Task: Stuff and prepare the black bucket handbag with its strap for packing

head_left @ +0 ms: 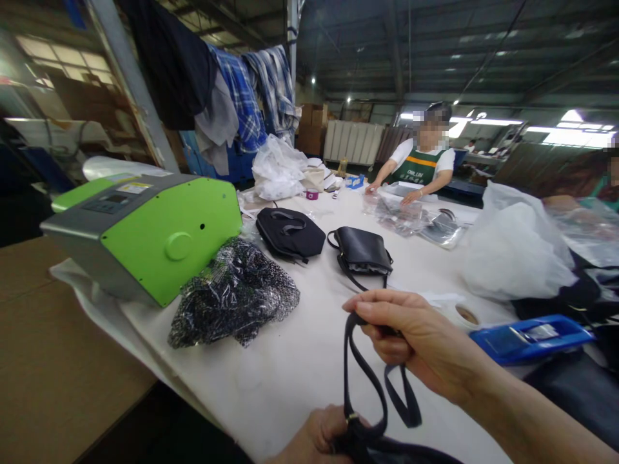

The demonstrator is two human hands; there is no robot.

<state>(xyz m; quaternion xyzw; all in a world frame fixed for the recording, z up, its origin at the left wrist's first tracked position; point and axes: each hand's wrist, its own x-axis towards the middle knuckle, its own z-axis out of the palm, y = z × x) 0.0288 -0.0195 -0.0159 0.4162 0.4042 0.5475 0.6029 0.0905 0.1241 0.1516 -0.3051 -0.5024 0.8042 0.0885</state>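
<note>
Presently the right hand (416,345) pinched the black strap (360,367) above the surface (300,361); the left hand (319,438) closed its grip on the strap's lower end (partly cropped). Loose loops risked twisting or slipping if the pinch slackened

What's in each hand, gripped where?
Right hand pinches the black strap at its upper loop; left hand grips the same strap's lower end by the metal ring.

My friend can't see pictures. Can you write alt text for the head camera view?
A right hand and left hand hold a black strap over a white table. On it lie two black bags, a green machine and plastic-wrapped goods; a co-worker works opposite.
</note>
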